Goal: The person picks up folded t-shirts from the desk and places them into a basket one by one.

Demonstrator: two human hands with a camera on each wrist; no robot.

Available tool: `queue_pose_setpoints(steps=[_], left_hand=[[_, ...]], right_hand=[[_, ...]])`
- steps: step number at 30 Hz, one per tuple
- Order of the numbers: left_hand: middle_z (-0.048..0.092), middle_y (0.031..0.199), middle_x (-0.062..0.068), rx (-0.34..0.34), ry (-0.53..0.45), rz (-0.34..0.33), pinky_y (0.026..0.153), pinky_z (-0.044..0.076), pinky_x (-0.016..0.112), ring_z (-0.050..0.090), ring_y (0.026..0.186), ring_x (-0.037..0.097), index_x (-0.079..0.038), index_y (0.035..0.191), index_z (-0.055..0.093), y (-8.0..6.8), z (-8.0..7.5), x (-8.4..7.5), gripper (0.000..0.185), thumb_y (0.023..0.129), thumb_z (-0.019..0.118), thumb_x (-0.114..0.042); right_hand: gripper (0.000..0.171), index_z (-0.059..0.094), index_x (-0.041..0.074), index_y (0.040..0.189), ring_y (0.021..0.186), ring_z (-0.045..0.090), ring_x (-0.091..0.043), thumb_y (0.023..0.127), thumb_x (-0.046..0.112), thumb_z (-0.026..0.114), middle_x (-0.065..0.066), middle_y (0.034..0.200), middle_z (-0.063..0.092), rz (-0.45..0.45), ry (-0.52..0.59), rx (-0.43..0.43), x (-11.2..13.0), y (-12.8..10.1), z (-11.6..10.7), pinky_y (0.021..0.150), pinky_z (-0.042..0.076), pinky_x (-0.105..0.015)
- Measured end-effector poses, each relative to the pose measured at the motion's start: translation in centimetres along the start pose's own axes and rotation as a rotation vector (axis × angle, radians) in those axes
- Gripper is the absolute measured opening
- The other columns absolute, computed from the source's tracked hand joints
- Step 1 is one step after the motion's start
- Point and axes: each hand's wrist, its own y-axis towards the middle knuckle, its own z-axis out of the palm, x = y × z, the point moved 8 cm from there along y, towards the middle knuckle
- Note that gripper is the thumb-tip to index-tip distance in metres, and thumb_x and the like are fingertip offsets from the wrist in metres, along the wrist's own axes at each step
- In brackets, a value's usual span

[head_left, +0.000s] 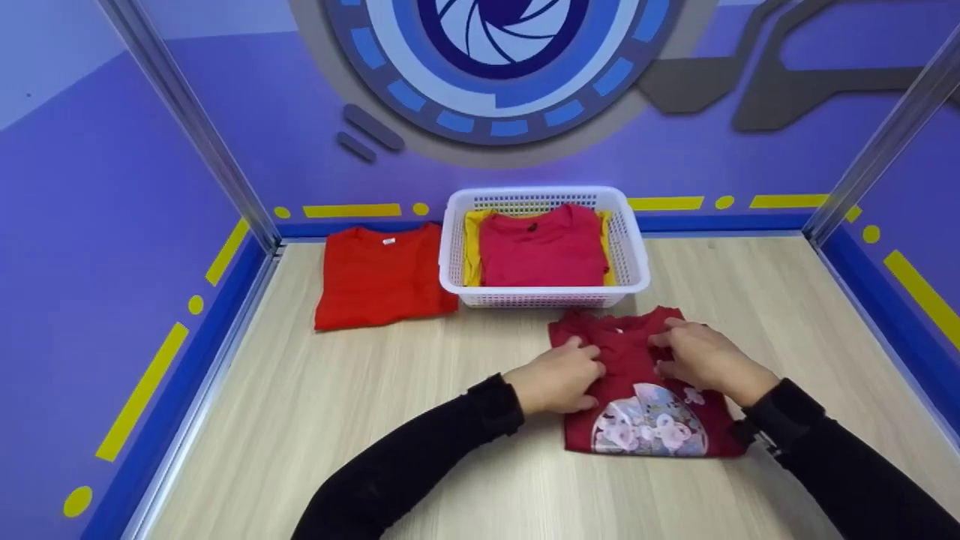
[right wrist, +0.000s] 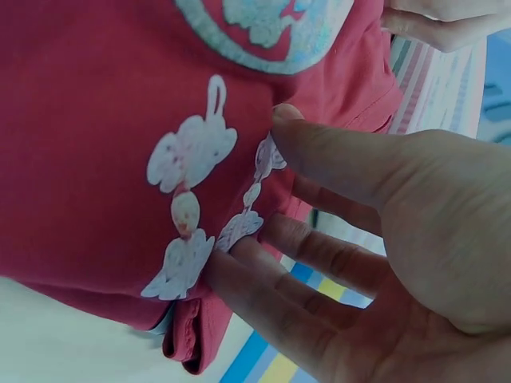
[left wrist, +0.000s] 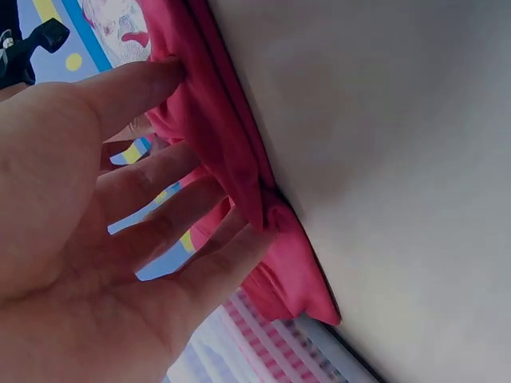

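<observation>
A folded dark red T-shirt (head_left: 626, 361) with a pale floral print lies on the table just in front of the white basket. My left hand (head_left: 556, 377) touches its left side, fingers spread and slightly bent. In the left wrist view, the fingertips of that hand (left wrist: 120, 207) rest against the red cloth (left wrist: 227, 120). On the shirt's right part lies my right hand (head_left: 709, 361), fingers loosely extended. The right wrist view shows the right hand's thumb and fingertips against the fabric (right wrist: 88, 175), beside white printed shapes (right wrist: 188, 152).
A white plastic basket (head_left: 637, 274) stands against the back wall, holding a folded pink-red shirt (head_left: 544, 251) on top of yellow cloth (head_left: 472, 251). To its left lies a folded bright red shirt (head_left: 382, 281). Blue-purple panels (head_left: 247, 120) enclose the wooden table (head_left: 360, 390).
</observation>
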Motion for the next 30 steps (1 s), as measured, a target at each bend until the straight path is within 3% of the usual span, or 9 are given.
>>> queue_pose_setpoints(steps=[3, 7, 13, 19, 25, 27, 30], left_hand=[[0.075, 0.119, -0.001, -0.008, -0.064, -0.039, 0.098, 0.046, 0.031, 0.063, 0.111, 0.018, -0.016, 0.126, 0.081, -1.7, 0.1, 1.5, 0.037, 0.1, 0.08, -0.042], [0.072, 0.12, 0.001, -0.043, -0.145, -0.092, 0.093, 0.049, 0.03, 0.06, 0.108, 0.022, -0.016, 0.125, 0.082, -3.9, 0.2, 3.2, 0.034, 0.101, 0.079, -0.04], [0.07, 0.118, 0.002, -0.078, -0.21, -0.204, 0.09, 0.054, 0.032, 0.058, 0.107, 0.023, -0.018, 0.123, 0.082, -6.7, 0.5, 6.3, 0.027, 0.104, 0.075, -0.036], [0.071, 0.12, 0.001, -0.086, -0.245, -0.275, 0.09, 0.056, 0.033, 0.059, 0.107, 0.022, -0.02, 0.121, 0.083, -8.7, 1.5, 8.0, 0.024, 0.105, 0.074, -0.035], [0.077, 0.122, 0.0, -0.106, -0.316, -0.292, 0.1, 0.058, 0.035, 0.068, 0.114, 0.023, -0.017, 0.125, 0.082, -9.9, 1.6, 8.6, 0.026, 0.108, 0.07, -0.033], [0.08, 0.12, 0.001, -0.152, -0.379, -0.341, 0.103, 0.059, 0.037, 0.072, 0.115, 0.023, -0.015, 0.124, 0.083, -10.2, 1.1, 9.4, 0.026, 0.108, 0.069, -0.031], [0.082, 0.116, 0.004, -0.268, -0.423, -0.467, 0.101, 0.061, 0.042, 0.075, 0.113, 0.025, -0.012, 0.121, 0.083, -11.0, 0.1, 11.6, 0.025, 0.108, 0.069, -0.027]], right_hand=[[0.043, 0.079, 0.003, 0.131, 0.115, 0.071, -0.044, 0.093, 0.022, 0.087, -0.025, 0.133, 0.071, -0.013, 0.005, 0.01, 1.6, 1.3, 0.0, 0.102, 0.058, -0.062], [0.038, 0.082, 0.005, 0.125, 0.095, 0.066, -0.028, 0.092, 0.022, 0.089, -0.012, 0.114, 0.068, -0.049, 0.01, -0.007, 3.7, 2.7, 0.0, 0.089, 0.058, -0.053], [0.033, 0.083, 0.006, 0.12, 0.086, 0.06, -0.026, 0.091, 0.021, 0.09, -0.007, 0.1, 0.061, -0.096, -0.018, -0.057, 6.1, 4.3, 0.1, 0.08, 0.054, -0.045], [0.039, 0.082, 0.006, 0.127, 0.091, 0.061, -0.027, 0.094, 0.025, 0.089, -0.009, 0.104, 0.061, -0.078, -0.035, -0.042, 7.6, 5.5, 1.4, 0.078, 0.056, -0.046], [0.035, 0.083, 0.004, 0.124, 0.09, 0.062, -0.023, 0.094, 0.022, 0.087, -0.008, 0.102, 0.068, -0.067, 0.086, -0.106, 7.3, 5.5, 1.4, 0.079, 0.056, -0.042], [0.028, 0.084, 0.003, 0.119, 0.086, 0.064, -0.021, 0.097, 0.021, 0.084, -0.007, 0.098, 0.073, -0.034, 0.163, -0.152, 6.5, 5.3, 0.8, 0.077, 0.055, -0.04], [0.021, 0.084, 0.004, 0.111, 0.083, 0.067, -0.022, 0.1, 0.021, 0.079, -0.009, 0.094, 0.078, 0.051, 0.231, -0.233, 4.8, 5.0, -0.5, 0.076, 0.055, -0.041]])
